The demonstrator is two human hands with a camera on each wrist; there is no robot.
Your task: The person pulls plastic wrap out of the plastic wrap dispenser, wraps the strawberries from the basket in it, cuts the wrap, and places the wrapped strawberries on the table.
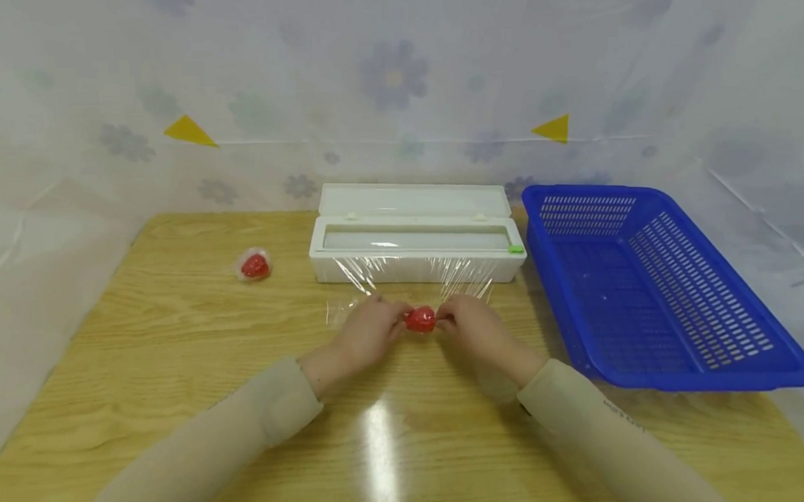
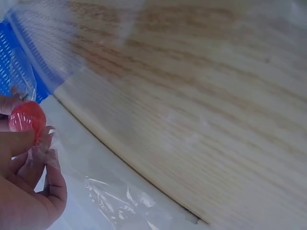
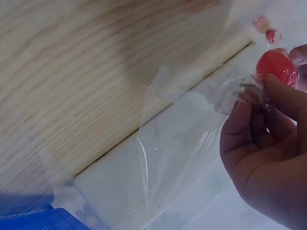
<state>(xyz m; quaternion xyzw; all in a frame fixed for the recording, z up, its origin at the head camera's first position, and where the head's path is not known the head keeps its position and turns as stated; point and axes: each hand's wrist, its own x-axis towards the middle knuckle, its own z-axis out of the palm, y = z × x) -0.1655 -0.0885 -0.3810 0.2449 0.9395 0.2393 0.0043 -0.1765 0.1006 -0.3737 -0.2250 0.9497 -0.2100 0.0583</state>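
A small red fruit point(image 1: 421, 319), covered in clear plastic wrap point(image 1: 465, 269), sits between my two hands over the wooden table. My left hand point(image 1: 371, 329) pinches the gathered wrap at the fruit's left side, its thumb point(image 2: 21, 143) against the red surface. On the other side my right hand point(image 1: 479, 329) pinches a crumpled bunch of wrap, where a bit of green point(image 3: 247, 85) shows through. The sheet of wrap still runs back to the white wrap dispenser point(image 1: 349, 271), whose lid stands raised with the film roll inside.
A second wrapped red fruit point(image 1: 255, 266) lies on the table to the left. At the right stands a blue plastic basket point(image 1: 581, 333) with slotted sides. A green slider point(image 1: 516, 249) sits at the dispenser's right end. Behind the table hangs a flowered sheet point(image 1: 343, 83).
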